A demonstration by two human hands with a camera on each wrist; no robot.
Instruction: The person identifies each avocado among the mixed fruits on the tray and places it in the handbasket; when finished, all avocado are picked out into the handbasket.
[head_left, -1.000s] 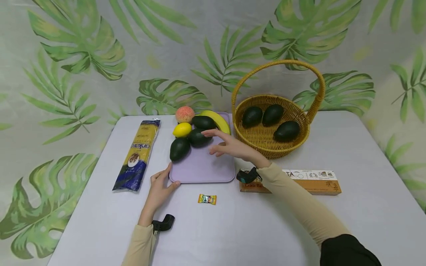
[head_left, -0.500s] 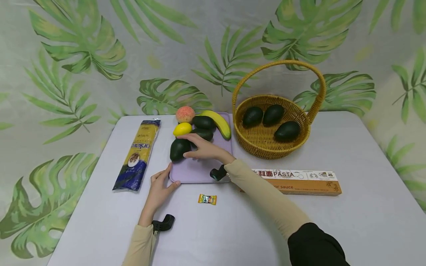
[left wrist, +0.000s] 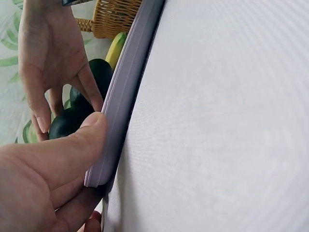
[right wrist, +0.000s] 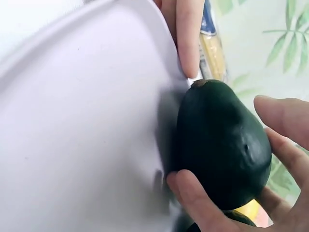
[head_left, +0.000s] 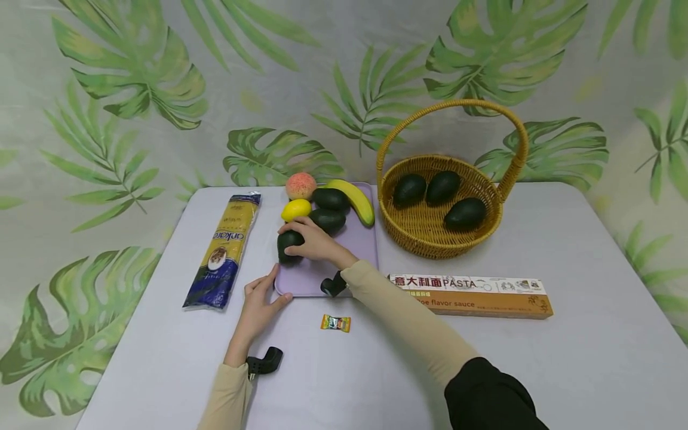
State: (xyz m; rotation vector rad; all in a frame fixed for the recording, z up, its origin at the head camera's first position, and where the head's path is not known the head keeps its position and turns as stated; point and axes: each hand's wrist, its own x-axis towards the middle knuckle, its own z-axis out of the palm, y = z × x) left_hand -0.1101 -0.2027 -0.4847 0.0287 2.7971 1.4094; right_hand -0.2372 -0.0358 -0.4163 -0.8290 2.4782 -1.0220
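Note:
My right hand (head_left: 317, 240) reaches over the lilac tray (head_left: 365, 257) and grips a dark green avocado (head_left: 288, 246) at the tray's left side. In the right wrist view its fingers spread around the same avocado (right wrist: 222, 145). My left hand (head_left: 260, 307) holds the tray's near left corner, thumb along the front rim; the left wrist view shows that thumb (left wrist: 82, 140) against the rim. Two more avocados (head_left: 328, 221), a lemon (head_left: 296, 209), a peach (head_left: 301, 186) and a banana (head_left: 356, 202) lie toward the back of the tray.
A wicker basket (head_left: 416, 239) with a tall handle stands at the back right, with three avocados (head_left: 465, 214) inside. A pasta box (head_left: 484, 297) lies before it. A blue and yellow pasta bag (head_left: 223, 251) lies left of the tray; a wrapped candy (head_left: 335, 323) is in front.
My right hand has moved left and down across the tray, from above its middle to the near left avocado, and closed around it. The left hand stays at the tray's corner.

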